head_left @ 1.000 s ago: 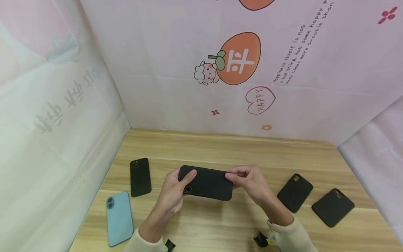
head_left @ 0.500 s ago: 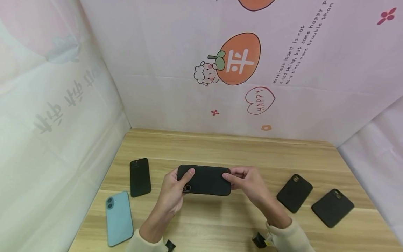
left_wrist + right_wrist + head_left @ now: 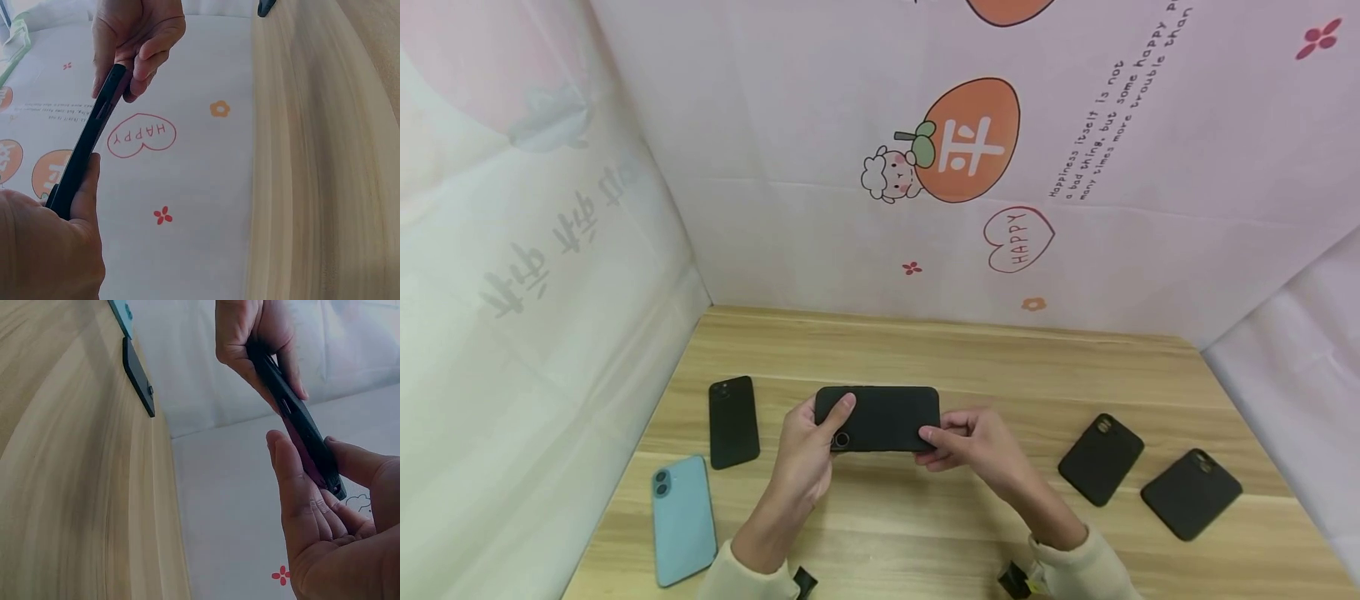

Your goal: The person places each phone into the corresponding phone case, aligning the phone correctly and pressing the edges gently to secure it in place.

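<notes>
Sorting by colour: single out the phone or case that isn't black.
The light blue phone, lower left in the head view; the phone beyond it, the held case and both cases at right are black.

two hands, a left hand (image 3: pixel 803 454) and a right hand (image 3: pixel 987 447); one black-cased phone (image 3: pixel 887 419) between them; two more phones left of the left hand, a black phone (image 3: pixel 734 425) and a light blue phone (image 3: pixel 685 525); two black cases right of the right hand, a nearer case (image 3: pixel 1102 467) and a farther case (image 3: pixel 1191 500); two sleeves (image 3: pixel 1081 570) and two black pieces (image 3: pixel 1015 581) by the wrists; one wooden table (image 3: pixel 910 350) under the hands
</notes>
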The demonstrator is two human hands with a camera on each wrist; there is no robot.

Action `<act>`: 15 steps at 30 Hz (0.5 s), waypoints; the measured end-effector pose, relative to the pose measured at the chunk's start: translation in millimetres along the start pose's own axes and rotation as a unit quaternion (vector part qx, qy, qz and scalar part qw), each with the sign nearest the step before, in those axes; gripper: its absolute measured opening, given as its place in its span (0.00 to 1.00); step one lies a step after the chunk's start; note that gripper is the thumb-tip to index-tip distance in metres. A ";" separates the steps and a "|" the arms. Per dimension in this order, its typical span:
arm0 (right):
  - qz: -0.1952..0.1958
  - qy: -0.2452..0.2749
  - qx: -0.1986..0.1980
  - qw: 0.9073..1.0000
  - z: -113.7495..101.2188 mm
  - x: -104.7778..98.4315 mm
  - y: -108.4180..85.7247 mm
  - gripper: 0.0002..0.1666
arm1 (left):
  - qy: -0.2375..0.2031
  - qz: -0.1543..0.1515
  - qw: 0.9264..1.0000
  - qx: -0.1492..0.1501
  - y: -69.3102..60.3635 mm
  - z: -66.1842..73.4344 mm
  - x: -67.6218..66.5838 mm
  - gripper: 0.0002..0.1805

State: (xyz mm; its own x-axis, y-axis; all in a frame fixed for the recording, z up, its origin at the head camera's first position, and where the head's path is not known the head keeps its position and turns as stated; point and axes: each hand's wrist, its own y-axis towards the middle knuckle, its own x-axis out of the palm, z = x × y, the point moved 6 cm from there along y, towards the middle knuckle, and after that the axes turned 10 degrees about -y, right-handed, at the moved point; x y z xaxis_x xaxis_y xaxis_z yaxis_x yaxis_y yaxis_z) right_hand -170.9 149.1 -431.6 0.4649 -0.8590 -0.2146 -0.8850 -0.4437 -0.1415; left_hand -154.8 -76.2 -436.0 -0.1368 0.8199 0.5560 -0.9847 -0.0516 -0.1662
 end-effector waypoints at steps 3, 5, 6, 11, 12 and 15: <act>-0.016 -0.002 -0.002 1.000 1.2 2.8 0.5 0.19 | 0.000 0.003 1.000 0.001 0.8 -0.2 -1.1 0.10; -0.024 -0.007 -0.004 1.000 1.7 4.0 0.7 0.19 | -0.001 0.003 1.000 0.001 0.9 -0.1 -1.5 0.10; -0.027 -0.009 -0.007 1.000 1.5 4.7 0.6 0.19 | 0.000 0.003 1.000 0.001 0.8 0.0 -1.8 0.11; -0.033 -0.012 -0.020 0.999 1.0 6.5 0.2 0.18 | 0.002 0.003 1.000 -0.002 0.6 -0.5 -3.2 0.12; -0.032 -0.011 -0.021 0.999 1.3 6.6 0.2 0.18 | 0.002 0.003 1.000 -0.003 0.5 -0.6 -3.5 0.12; -0.031 -0.008 -0.026 0.999 2.7 6.8 0.2 0.18 | 0.000 0.003 1.000 -0.004 0.2 -0.9 -3.7 0.13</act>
State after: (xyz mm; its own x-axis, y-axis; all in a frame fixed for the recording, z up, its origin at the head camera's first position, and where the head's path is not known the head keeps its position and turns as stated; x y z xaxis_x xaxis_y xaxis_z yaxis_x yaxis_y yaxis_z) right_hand -167.9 143.9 -435.6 0.5183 -0.8257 -0.2226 -0.8548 -0.5084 -0.1045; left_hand -154.4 -78.7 -438.8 -0.1437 0.8190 0.5555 -0.9829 -0.0527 -0.1766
